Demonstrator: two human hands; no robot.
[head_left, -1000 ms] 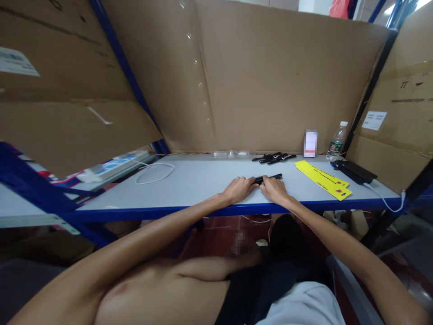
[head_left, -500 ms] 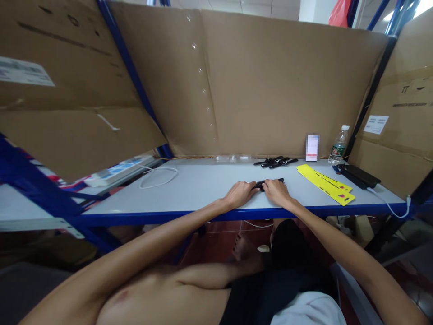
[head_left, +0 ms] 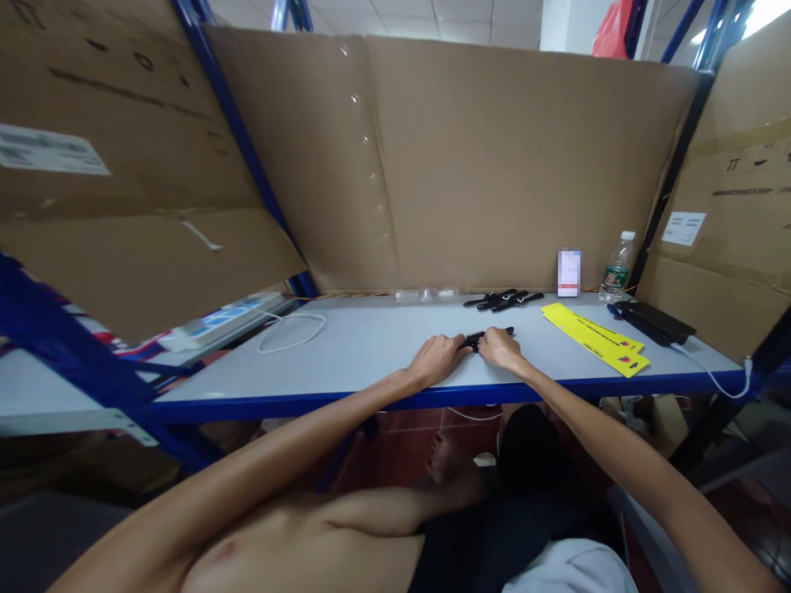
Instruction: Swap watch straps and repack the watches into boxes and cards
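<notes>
Near the front edge of the white tabletop (head_left: 358,354), a black strap-like item (head_left: 475,339) lies between my two hands. My left hand (head_left: 437,359) has its fingers closed on the item's left part. From the other side, my right hand (head_left: 499,349) pinches it, and a dark end sticks out past the knuckles. Small details of the item are hidden by my fingers. Behind my hands, several similar black straps (head_left: 502,300) lie in a pile. To the right are yellow printed cards (head_left: 596,338), overlapping each other.
Clear plastic pieces (head_left: 426,295) lie along the cardboard back wall (head_left: 525,165). A phone (head_left: 568,273) and a bottle (head_left: 615,272) stand at the back right. Nearer is a black case (head_left: 656,321) with a white cable. A cable loop (head_left: 292,331) and power strip (head_left: 222,319) are at left.
My right hand has curled more tightly and turned slightly over the black item. My left hand has stayed nearly in place. The whole view has shifted a little.
</notes>
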